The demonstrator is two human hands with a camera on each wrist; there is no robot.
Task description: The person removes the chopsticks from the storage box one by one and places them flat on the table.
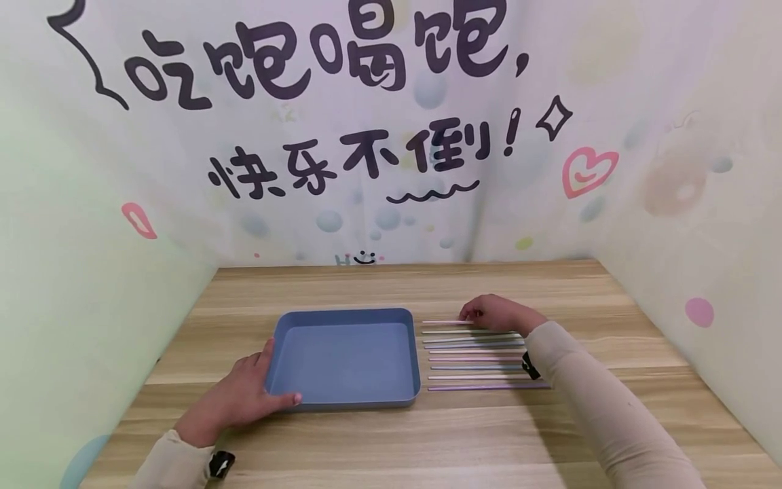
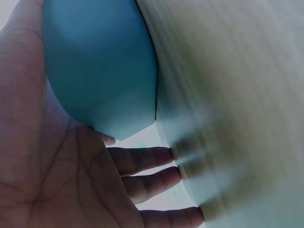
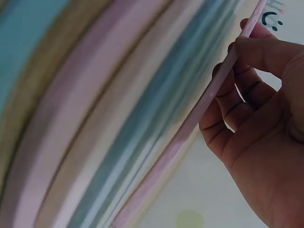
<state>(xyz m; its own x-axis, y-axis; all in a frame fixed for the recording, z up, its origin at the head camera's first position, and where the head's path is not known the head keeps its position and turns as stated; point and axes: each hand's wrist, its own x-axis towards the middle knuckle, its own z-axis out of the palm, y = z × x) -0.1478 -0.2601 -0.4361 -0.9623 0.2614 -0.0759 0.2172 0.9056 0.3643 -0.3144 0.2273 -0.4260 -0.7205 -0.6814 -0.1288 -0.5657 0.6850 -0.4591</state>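
Note:
A shallow blue rectangular tray (image 1: 348, 363) lies on the wooden table. My left hand (image 1: 241, 394) rests against its left end, with the thumb along the front rim and the fingers at the left side. In the left wrist view, the tray's rounded corner (image 2: 102, 66) sits beside the palm, and the fingers extend to the tabletop. To the right of the tray, my right hand (image 1: 496, 312) pinches a thin pink stick (image 3: 183, 128) between thumb and fingers. This stick is the farthest in a row of several pastel sticks (image 1: 476, 368), partly covered by the right forearm.
Wood-grain tabletop (image 1: 379, 448) extends in front of the tray. A white printed backdrop (image 1: 379, 231) rises at the table's far edge, with walls at left and right. Dark wrist devices (image 1: 221, 464) show at both cuffs.

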